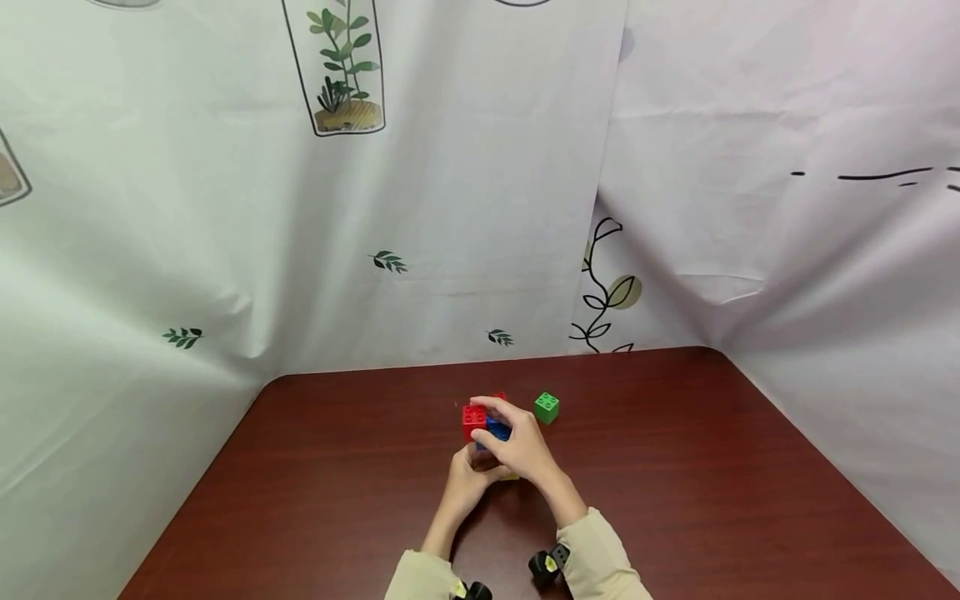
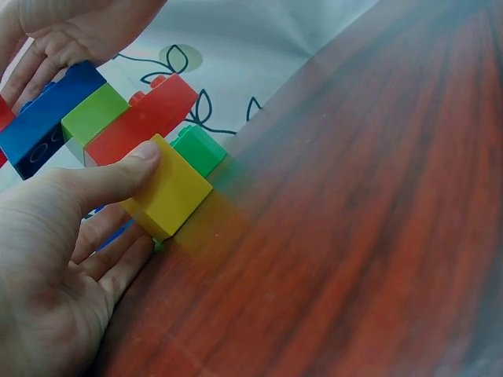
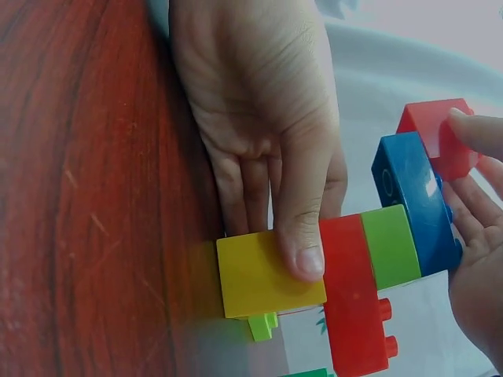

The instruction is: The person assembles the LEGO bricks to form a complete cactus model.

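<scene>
Between the two hands stands a stack of toy building bricks. My left hand (image 1: 467, 483) grips its lower part, thumb pressed on a yellow brick (image 2: 174, 190) near the tabletop, the other fingers behind it. Above the yellow come a long red brick (image 3: 354, 302), a light green brick (image 3: 391, 247) and a long blue brick (image 3: 418, 206). My right hand (image 1: 527, 447) pinches a red brick (image 1: 474, 419) between thumb and fingers at one end of the blue brick's studded top. Part of a light green brick (image 3: 260, 327) shows behind the yellow one.
A separate green brick (image 1: 547, 407) sits on the brown table (image 1: 675, 467) just right of the stack and farther back. Behind the table hangs a white cloth (image 1: 480, 208) printed with plants.
</scene>
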{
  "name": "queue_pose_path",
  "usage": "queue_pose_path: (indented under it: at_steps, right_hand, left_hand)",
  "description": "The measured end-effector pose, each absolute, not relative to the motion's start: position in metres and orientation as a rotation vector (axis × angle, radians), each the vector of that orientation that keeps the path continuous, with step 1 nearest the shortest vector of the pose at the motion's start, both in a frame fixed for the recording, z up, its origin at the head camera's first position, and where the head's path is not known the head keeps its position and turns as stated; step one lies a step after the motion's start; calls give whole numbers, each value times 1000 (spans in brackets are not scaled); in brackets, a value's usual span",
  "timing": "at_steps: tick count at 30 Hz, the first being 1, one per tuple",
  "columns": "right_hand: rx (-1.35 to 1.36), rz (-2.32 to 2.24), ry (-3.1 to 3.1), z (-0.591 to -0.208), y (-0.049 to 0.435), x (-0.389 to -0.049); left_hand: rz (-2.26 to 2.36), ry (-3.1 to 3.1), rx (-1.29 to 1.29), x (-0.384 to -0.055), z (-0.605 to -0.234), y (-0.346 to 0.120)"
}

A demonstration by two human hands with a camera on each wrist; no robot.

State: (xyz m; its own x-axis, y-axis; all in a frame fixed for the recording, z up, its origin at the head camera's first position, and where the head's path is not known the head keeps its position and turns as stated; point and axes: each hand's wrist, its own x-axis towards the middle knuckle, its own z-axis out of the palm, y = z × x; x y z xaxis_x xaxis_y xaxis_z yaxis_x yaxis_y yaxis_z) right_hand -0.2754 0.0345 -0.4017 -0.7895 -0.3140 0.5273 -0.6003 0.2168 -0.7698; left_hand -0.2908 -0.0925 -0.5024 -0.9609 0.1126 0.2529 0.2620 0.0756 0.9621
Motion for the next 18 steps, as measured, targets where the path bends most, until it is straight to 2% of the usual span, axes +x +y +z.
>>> queue_pose_path:
  at_steps: [7,18]
  right_hand:
    - [842,1560,-2192,-397,40,-275]
    - [635,1653,-2167,-402,58,-285]
  left_hand:
    - [-2065,-2198,-374,-290,-503,-92]
    - [-2012,-2237,-350,-291,-505,-93]
